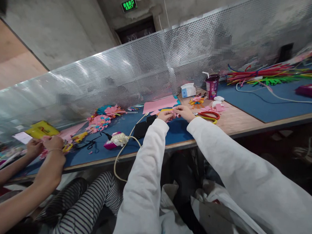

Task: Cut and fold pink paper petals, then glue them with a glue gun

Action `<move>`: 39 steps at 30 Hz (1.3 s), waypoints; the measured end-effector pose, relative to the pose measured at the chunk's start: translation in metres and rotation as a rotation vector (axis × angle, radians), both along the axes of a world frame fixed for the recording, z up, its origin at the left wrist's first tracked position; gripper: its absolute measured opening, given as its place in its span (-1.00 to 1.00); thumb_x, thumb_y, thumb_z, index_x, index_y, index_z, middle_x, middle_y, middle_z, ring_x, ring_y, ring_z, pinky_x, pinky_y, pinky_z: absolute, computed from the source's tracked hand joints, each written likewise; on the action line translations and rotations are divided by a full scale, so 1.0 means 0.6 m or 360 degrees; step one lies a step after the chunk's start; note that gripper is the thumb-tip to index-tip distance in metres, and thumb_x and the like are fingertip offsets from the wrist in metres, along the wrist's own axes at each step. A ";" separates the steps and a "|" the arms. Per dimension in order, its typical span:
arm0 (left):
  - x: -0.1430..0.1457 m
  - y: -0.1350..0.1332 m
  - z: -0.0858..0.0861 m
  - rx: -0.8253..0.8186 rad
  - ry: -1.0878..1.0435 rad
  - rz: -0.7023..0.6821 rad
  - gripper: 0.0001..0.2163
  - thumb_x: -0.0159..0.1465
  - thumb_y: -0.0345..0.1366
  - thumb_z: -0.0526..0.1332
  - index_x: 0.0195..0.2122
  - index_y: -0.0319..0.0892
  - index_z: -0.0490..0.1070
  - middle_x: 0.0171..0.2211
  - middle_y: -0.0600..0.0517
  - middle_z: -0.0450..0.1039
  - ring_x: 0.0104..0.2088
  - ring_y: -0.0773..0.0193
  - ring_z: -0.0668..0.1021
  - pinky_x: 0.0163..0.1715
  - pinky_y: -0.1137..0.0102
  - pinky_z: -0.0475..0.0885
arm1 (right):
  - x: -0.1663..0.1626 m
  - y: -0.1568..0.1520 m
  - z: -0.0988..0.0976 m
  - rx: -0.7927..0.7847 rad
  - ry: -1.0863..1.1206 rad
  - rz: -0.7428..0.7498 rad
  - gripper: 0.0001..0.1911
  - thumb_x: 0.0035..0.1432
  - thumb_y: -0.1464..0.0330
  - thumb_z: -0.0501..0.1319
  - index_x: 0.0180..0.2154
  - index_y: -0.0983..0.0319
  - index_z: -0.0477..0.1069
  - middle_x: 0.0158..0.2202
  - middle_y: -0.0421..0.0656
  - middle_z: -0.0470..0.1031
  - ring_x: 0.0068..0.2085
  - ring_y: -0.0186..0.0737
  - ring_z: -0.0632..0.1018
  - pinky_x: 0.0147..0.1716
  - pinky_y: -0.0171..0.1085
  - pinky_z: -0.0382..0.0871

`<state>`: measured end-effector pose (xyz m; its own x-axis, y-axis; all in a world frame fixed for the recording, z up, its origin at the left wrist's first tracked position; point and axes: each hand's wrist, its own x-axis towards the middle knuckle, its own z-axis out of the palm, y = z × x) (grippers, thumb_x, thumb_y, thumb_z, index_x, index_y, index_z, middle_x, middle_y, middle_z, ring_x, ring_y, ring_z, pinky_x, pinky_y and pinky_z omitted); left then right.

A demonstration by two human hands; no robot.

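My left hand (166, 115) and my right hand (184, 112) meet over the blue mat (178, 130), both in white sleeves. Their fingers pinch a small pink paper piece (173, 115) between them. Red-handled scissors (210, 115) lie just right of my right hand on the wooden tabletop. A pink paper sheet (159, 104) lies just beyond my hands. A small finished paper flower (196, 101) sits further back.
A co-worker's two hands (45, 143) work on pink paper at the left. A glue gun (115, 140) with its cord, a black pouch (144, 127), paper flowers (104, 116), a tissue box (188, 89), a purple cup (212, 86) and coloured sticks (271, 75) lie along the table before a perforated metal screen (148, 65).
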<state>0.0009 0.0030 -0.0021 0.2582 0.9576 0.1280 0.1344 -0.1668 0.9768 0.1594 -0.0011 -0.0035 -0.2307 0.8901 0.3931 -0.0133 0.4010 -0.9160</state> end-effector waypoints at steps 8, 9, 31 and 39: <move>0.005 -0.002 0.001 0.0065 0.0093 0.0042 -0.81 -0.03 -0.26 0.35 -0.44 -0.26 0.46 -0.57 0.06 0.48 -0.53 0.40 0.49 -0.45 0.47 0.37 | -0.004 0.003 -0.001 -0.0035 -0.0023 -0.0059 -0.83 0.04 0.43 0.23 -0.54 0.29 0.32 -0.66 -0.31 0.30 -0.66 -0.46 0.29 -0.64 -0.42 0.17; 0.005 -0.002 0.001 0.0068 0.0101 0.0037 -0.81 -0.03 -0.26 0.34 -0.44 -0.26 0.46 -0.57 0.05 0.48 -0.53 0.40 0.48 -0.46 0.47 0.37 | -0.004 0.002 -0.001 -0.0046 -0.0021 -0.0063 -0.84 0.05 0.43 0.23 -0.54 0.29 0.32 -0.66 -0.31 0.30 -0.66 -0.46 0.29 -0.65 -0.42 0.17; 0.018 -0.024 0.027 0.0203 0.0103 0.0635 -0.89 0.04 -0.31 0.26 -0.51 -0.22 0.36 -0.60 0.05 0.43 -0.54 0.35 0.49 -0.53 0.48 0.31 | -0.005 0.007 -0.006 0.0473 -0.0804 -0.0762 -0.72 0.26 0.41 -0.02 -0.29 0.33 0.45 -0.26 0.00 0.51 -0.22 -0.18 0.47 -0.20 -0.27 0.28; -0.022 -0.027 0.039 0.0321 0.0414 0.1413 -0.91 0.09 -0.39 0.15 -0.54 -0.18 0.36 -0.42 -0.02 0.52 -0.27 0.22 0.53 -0.23 0.41 0.37 | 0.005 -0.005 -0.018 0.0600 -0.1707 -0.0872 -0.67 0.27 0.32 0.01 -0.13 0.39 0.45 -0.08 0.17 0.47 0.06 0.06 0.35 0.00 -0.03 0.12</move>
